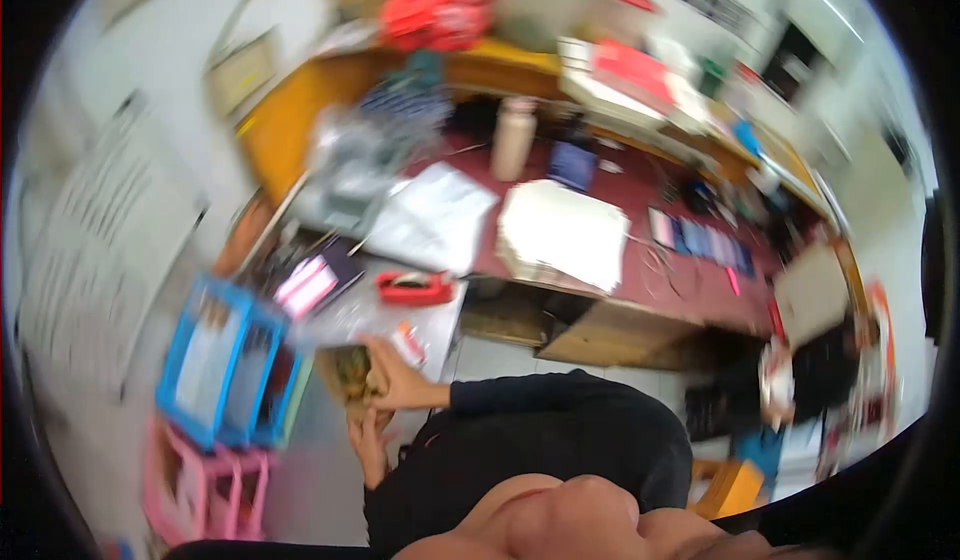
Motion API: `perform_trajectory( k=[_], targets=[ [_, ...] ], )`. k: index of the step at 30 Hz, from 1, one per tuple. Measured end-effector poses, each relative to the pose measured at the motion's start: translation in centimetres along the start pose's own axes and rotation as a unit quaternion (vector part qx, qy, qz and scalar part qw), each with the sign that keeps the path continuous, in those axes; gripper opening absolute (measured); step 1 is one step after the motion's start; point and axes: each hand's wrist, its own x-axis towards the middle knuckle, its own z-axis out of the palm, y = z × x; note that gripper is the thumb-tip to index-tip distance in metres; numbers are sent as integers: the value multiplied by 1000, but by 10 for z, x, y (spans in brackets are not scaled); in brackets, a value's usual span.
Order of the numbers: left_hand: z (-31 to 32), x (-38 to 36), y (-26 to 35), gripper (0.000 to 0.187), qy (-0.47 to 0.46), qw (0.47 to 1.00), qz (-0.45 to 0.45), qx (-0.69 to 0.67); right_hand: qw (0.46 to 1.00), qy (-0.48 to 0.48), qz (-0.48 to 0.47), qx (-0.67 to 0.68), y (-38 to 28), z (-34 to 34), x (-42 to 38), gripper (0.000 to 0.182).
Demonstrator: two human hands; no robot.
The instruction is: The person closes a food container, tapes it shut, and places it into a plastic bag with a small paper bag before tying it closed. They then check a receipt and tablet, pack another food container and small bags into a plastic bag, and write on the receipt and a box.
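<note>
A flat, brownish packet-like thing with a dark, greenish patch [350, 372] is held to the left of my body. My right hand [398, 378], coming out of a dark sleeve, grips its right side with closed fingers. Below it, my left hand [368, 445] has its fingers curled up against the lower edge. Blur hides the packet's exact kind. Just beyond the hands, a small white and orange thing [408, 342] and a red stapler-like thing [415, 288] lie on the pale tabletop [445, 322].
Blue trays [205, 360] and a pink rack [165, 480] stand at the left. A maroon desk [690, 295] carries stacked papers [560, 232], a bottle [514, 138] and a row of phones [700, 242]. At right, a whitish thing [776, 380] shows beside dark cloth.
</note>
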Motion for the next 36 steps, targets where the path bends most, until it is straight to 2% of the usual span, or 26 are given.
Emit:
perform_trajectory(
  k=[1, 2, 3, 4, 5, 6, 8, 10, 13, 15, 16, 17, 18, 19, 20, 21, 22, 23, 24, 26, 28, 32, 33, 34, 35, 36],
  targets=[
    [13, -8, 23, 64, -15, 998, -33, 50, 998, 52, 8, -24, -1, -13, -3, 98],
    [6, 0, 9, 64, -52, 995, -36, 75, 997, 22, 71, 28, -5, -20, -9, 94],
    [-11, 10, -17, 77, -8, 978, 109, 178, 988, -19, 127, 87, -8, -24, -15, 90],
    [-2, 3, -9, 90, 46, 928, 260, 262, 989, -2, 124, 84, -4, -23, -27, 90],
    [-1, -9, 4, 110, 43, 948, 210, 234, 992, -35, 109, 60, 1, -20, -37, 87],
    [-2, -7, 6, 110, 40, 947, 213, 237, 992, -75, 92, 35, 6, -22, -44, 84],
    [-17, -1, 4, 110, -59, 848, 343, 399, 988, -108, 89, 64, 14, -18, -61, 77],
    [-20, -7, -7, 109, -85, 880, 284, 372, 966, -124, 201, 106, 37, 4, -88, 72],
    [-38, -11, -20, 104, -79, 923, 183, 329, 972, -91, 175, 127, 49, 26, -114, 57],
    [-81, 22, -53, 98, -117, 825, 281, 476, 977, -87, 154, 122, 74, 55, -120, 44],
    [-104, 42, -72, 87, -142, 819, 279, 481, 978, -105, 135, 120, 94, 71, -120, 38],
    [-112, 49, -81, 66, -129, 766, 311, 548, 993, -59, 78, 65, 124, 96, -130, 27],
    [-102, 49, -65, 50, -209, 792, 249, 516, 992, -95, 28, 81, 135, 99, -131, 25],
    [-122, 64, -102, 44, -144, 759, 326, 545, 941, -101, 177, 270, 143, 110, -130, 25],
    [-117, 67, -108, 45, -116, 768, 295, 556, 989, -94, 73, 87, 133, 99, -122, 24],
    [-99, 58, -88, 45, -158, 806, 274, 500, 921, -117, 277, 246, 113, 93, -116, 26],
    [-96, 53, -87, 49, -143, 832, 257, 471, 947, -60, 194, 250, 117, 96, -116, 28],
    [-82, 43, -69, 53, -128, 847, 223, 466, 997, 12, 81, -13, 125, 98, -123, 28],
    [-90, 43, -77, 58, -117, 839, 250, 469, 982, -35, 185, -14, 120, 90, -122, 31],
    [-84, 27, -73, 61, -78, 851, 216, 472, 970, 1, 244, 6, 103, 78, -118, 37],
    [-83, 24, -77, 59, -114, 836, 231, 485, 971, 18, 237, -11, 98, 76, -114, 40],
    [-82, 43, -93, 53, -44, 851, 199, 484, 973, -29, 230, -14, 90, 80, -86, 40],
    [-83, 47, -97, 49, -36, 844, 201, 496, 975, -71, 207, -41, 98, 81, -86, 42],
    [-83, 53, -100, 46, -28, 837, 203, 508, 987, -84, 112, -74, 101, 83, -83, 46],
    [-80, 55, -104, 36, -19, 836, 215, 505, 977, -139, 105, -123, 102, 84, -84, 49],
    [-77, 57, -103, 36, -11, 839, 214, 501, 961, -192, 99, -170, 95, 85, -83, 52]
  ],
)
